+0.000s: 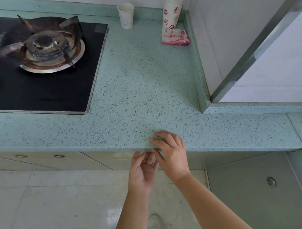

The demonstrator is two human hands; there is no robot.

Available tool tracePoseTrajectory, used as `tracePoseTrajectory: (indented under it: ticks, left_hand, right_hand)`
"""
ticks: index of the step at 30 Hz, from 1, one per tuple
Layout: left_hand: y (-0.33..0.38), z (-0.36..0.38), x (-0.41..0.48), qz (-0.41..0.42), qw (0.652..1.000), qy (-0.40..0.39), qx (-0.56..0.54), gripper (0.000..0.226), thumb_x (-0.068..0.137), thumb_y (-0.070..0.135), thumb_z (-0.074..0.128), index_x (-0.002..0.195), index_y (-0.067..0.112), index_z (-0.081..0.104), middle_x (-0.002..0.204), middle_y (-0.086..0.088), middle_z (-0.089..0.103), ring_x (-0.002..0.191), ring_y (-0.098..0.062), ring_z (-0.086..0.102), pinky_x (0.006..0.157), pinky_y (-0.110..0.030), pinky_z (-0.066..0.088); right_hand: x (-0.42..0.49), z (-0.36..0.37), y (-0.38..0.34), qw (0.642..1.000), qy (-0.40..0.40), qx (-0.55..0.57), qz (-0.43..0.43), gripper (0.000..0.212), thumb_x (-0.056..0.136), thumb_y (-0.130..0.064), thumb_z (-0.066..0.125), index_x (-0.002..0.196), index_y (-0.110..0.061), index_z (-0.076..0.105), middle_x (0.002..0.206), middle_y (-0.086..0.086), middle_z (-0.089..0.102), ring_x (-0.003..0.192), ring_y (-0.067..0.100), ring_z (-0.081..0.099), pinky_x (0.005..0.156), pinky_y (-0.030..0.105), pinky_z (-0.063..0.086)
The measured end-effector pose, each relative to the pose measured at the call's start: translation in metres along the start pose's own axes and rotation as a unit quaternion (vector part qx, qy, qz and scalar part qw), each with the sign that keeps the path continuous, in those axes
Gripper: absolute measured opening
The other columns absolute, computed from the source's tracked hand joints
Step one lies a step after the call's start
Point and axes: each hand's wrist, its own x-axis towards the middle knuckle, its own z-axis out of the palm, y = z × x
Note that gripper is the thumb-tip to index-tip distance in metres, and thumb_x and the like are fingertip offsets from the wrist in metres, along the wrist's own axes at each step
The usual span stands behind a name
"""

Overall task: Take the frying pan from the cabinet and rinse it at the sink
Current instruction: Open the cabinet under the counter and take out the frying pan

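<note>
No frying pan and no sink show in this view. Beige cabinet doors (pixel 99 159) run under the front edge of the green speckled countertop (pixel 136 90) and look closed. My left hand (pixel 142 172) is just below the counter edge, palm turned up, fingers apart and holding nothing. My right hand (pixel 170 152) rests over the counter's front edge beside it, fingers spread on the surface, empty.
A black gas hob (pixel 43 88) with a rusty burner (pixel 51 48) fills the left of the counter. At the back stand a small paper cup (pixel 126 15), a tall patterned cup (pixel 172 9) and a folded cloth (pixel 175 36). A grey recessed floor with a drain (pixel 270 181) lies at the right.
</note>
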Motion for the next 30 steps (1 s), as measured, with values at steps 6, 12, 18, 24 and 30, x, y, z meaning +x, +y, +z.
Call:
tracePoseTrajectory:
  ticks: [6,12,18,24,30]
  left_hand:
    - [0.001,-0.001,-0.004,0.006,1.0,0.014,0.008,0.022,0.09,0.002,0.044,0.075,0.016,0.051,0.083,-0.011,0.058,0.067,-0.016,0.068,0.074,-0.03,0.054]
    - [0.005,-0.012,-0.015,-0.005,0.998,0.015,0.057,0.024,0.087,0.004,0.047,0.07,0.016,0.058,0.073,-0.007,0.065,0.065,-0.015,0.07,0.065,-0.027,0.058]
    - [0.008,-0.025,-0.036,-0.03,0.995,0.039,0.089,0.021,0.09,0.006,0.047,0.072,0.016,0.052,0.083,-0.008,0.057,0.079,-0.021,0.065,0.074,-0.035,0.052]
    - [0.009,-0.034,-0.057,-0.023,0.982,0.078,0.171,0.02,0.09,0.001,0.047,0.085,0.019,0.05,0.079,-0.006,0.058,0.081,-0.021,0.06,0.082,-0.043,0.045]
    - [0.009,-0.042,-0.072,-0.007,0.964,0.112,0.239,0.026,0.09,0.0,0.051,0.099,0.024,0.048,0.083,-0.007,0.064,0.085,-0.019,0.061,0.088,-0.045,0.043]
  right_hand:
    - [-0.001,-0.002,0.001,1.0,-0.006,-0.007,-0.013,0.025,0.071,-0.013,0.075,0.095,-0.015,0.072,0.106,0.003,0.07,0.103,0.022,0.06,0.089,0.033,0.038]
    - [0.0,-0.005,0.0,0.999,-0.014,-0.025,-0.03,0.026,0.07,-0.013,0.076,0.096,-0.015,0.072,0.107,0.002,0.07,0.103,0.024,0.063,0.088,0.035,0.045]
    - [-0.002,-0.011,0.001,0.997,-0.05,-0.03,-0.045,0.033,0.069,-0.014,0.077,0.101,-0.011,0.07,0.11,0.006,0.069,0.111,0.024,0.057,0.09,0.043,0.048]
    - [-0.006,-0.017,-0.006,0.993,-0.116,-0.02,-0.013,0.042,0.075,-0.016,0.071,0.116,-0.008,0.063,0.125,0.011,0.061,0.122,0.032,0.052,0.103,0.051,0.038]
    - [-0.006,-0.018,-0.021,0.986,-0.168,-0.018,-0.01,0.043,0.084,-0.023,0.061,0.125,-0.009,0.055,0.14,0.011,0.046,0.135,0.03,0.034,0.112,0.052,0.024]
